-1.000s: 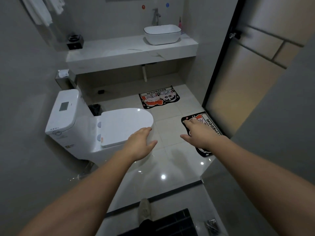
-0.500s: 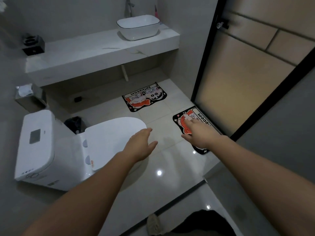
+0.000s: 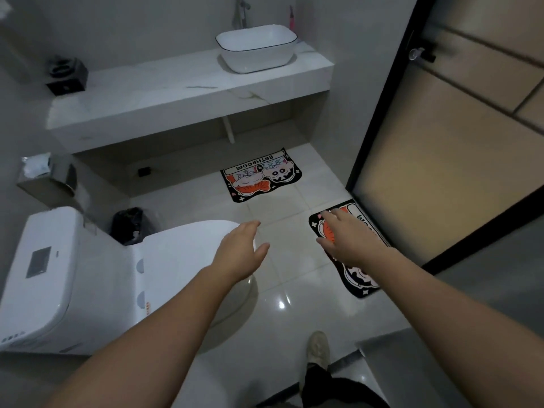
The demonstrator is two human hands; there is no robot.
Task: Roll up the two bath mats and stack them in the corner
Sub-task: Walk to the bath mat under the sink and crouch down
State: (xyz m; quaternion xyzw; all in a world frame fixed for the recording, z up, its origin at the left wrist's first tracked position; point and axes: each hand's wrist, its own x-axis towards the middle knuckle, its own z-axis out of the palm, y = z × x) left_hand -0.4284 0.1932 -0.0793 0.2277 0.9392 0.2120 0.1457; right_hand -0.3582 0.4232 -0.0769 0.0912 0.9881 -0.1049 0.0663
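Two black-edged cartoon bath mats lie flat on the pale tiled floor. The far mat [image 3: 260, 175] is below the vanity shelf, with "BATHROOM" printed on it. The near mat [image 3: 357, 278] lies along the glass door at the right, partly hidden by my right hand [image 3: 347, 240]. That hand reaches out above it with straight fingers and holds nothing. My left hand [image 3: 240, 254] is stretched forward, open and empty, over the front rim of the toilet lid. Both hands are in the air, well above the floor.
A white toilet [image 3: 88, 275] fills the left. A black waste bin [image 3: 131, 225] stands behind it. A marble shelf [image 3: 176, 95] carries a white basin [image 3: 256, 48]. A frosted glass door [image 3: 435, 172] bounds the right. My shoe [image 3: 318, 348] stands on the threshold.
The view has moved forward and down into the bathroom. Both arms stay stretched out, and my right hand now sits over the upper part of the near mat.
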